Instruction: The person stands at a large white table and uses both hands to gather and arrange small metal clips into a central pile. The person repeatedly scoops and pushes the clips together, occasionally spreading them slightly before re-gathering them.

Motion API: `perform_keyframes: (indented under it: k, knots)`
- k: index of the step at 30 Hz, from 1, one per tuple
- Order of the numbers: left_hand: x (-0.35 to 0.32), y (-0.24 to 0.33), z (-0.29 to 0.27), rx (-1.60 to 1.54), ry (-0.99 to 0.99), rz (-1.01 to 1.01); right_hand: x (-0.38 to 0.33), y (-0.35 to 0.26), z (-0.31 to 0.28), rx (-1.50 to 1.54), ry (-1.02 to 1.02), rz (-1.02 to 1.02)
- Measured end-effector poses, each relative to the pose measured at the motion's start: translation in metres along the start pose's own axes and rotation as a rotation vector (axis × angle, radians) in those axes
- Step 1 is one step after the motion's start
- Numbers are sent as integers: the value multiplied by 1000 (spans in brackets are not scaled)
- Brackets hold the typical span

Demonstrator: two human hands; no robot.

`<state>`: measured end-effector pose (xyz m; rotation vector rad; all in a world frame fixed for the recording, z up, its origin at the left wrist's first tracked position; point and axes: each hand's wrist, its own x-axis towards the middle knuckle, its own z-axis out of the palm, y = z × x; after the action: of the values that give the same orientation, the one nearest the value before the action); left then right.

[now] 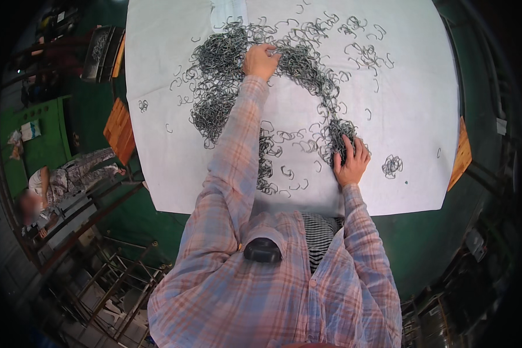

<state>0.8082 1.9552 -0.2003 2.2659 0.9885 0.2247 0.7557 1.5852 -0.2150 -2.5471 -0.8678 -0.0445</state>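
Many small grey metal hooks, bent like open rings, lie heaped on a white-covered table. My left hand reaches to the far middle, between the large left heap and a band of hooks curving to the right. Its fingers are curled with thumb and forefinger drawn close; what they hold, if anything, is too small to make out. Nearer and to the right, my right hand rests with fingers apart on the edge of a small dark pile of hooks.
Loose hooks are scattered at the far right, and a small cluster lies right of my right hand. More hooks lie beside my left forearm. Beyond the table's left edge, a person sits near a green cabinet.
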Motion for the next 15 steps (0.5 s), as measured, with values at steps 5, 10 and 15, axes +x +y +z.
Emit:
perform_keyframes:
  k: [5,10,15]
  knots:
    - [2,-7,20,155,63,157,1,0,0,-14,-9,0]
    - [5,-15,-1,-502,-110,-159,0,1,3,-17,11,6]
    - [-1,-10,-20,-316,188,-13,0,0,2,-15,17,12]
